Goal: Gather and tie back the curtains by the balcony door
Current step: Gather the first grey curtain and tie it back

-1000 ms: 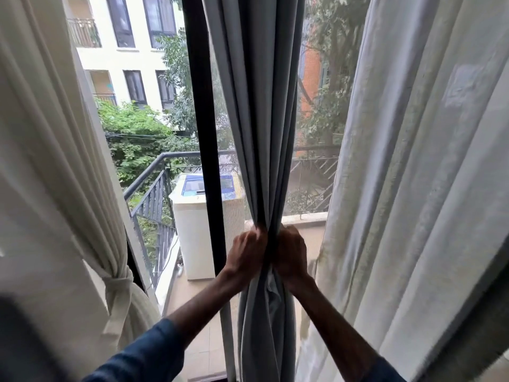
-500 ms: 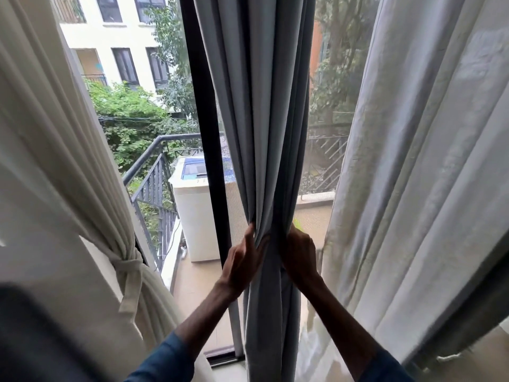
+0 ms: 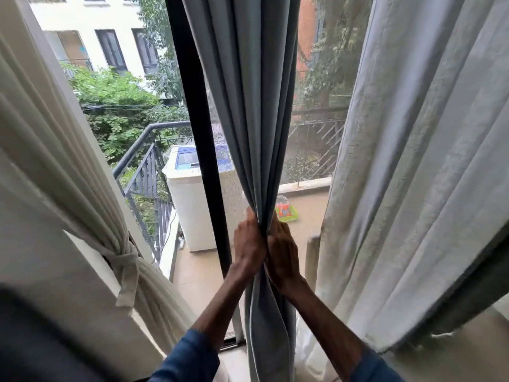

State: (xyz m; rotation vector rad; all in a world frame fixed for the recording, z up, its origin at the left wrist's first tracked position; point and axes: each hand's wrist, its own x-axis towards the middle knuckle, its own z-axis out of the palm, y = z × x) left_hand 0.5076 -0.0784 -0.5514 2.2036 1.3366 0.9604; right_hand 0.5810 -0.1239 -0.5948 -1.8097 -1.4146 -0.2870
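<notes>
A grey-blue curtain (image 3: 248, 106) hangs bunched in the middle of the balcony door. My left hand (image 3: 248, 244) grips the gathered folds from the left and my right hand (image 3: 281, 252) grips them from the right, both at waist height, squeezing the cloth into a narrow bundle. Below the hands the curtain falls loose to the floor. A cream curtain (image 3: 55, 161) on the left is gathered and bound with a knotted cloth tie (image 3: 125, 260). A pale sheer curtain (image 3: 413, 175) hangs loose on the right.
A black door frame post (image 3: 198, 133) stands just left of the grey curtain. Outside on the balcony are a white washing machine (image 3: 190, 205), a metal railing (image 3: 143, 172) and a small green and orange item (image 3: 286, 212) on the floor.
My left hand has closed round the folds, pressing them against the right hand, so the bundle is tighter. The view has tipped downward, showing more of the balcony floor.
</notes>
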